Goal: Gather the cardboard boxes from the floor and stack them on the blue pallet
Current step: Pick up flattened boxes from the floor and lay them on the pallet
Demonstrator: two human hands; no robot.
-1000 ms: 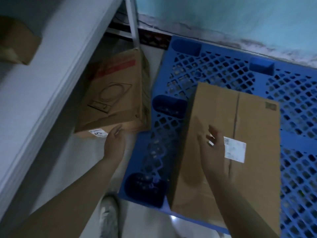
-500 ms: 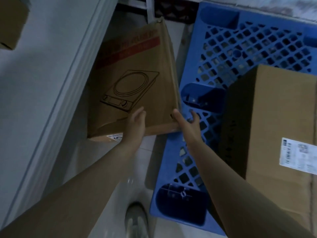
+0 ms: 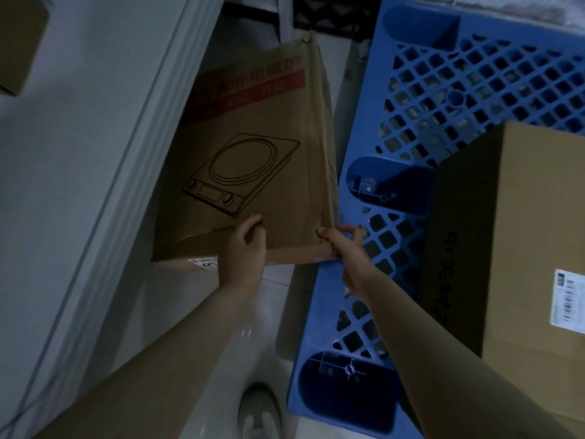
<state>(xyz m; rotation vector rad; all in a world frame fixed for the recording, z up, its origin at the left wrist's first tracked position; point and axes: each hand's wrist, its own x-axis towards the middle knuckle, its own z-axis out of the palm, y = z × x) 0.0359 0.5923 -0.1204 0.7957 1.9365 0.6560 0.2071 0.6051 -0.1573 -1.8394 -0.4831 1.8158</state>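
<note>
Our left grip (image 3: 243, 248) grasps the near edge of the cooker box (image 3: 253, 147) and our right grip (image 3: 345, 245) pinches its near right corner. The box is low, just beside the blue pallet (image 3: 474, 90). We should lift it level, with both hands.

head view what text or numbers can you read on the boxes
Nothing legible.
Red band on the brown cardboard box with a cooktop drawing: characters blurred.
White sticker on its near edge: too small.
Dark writing down the large cardboard box: unreadable.
Its white barcode label: too small.
</note>
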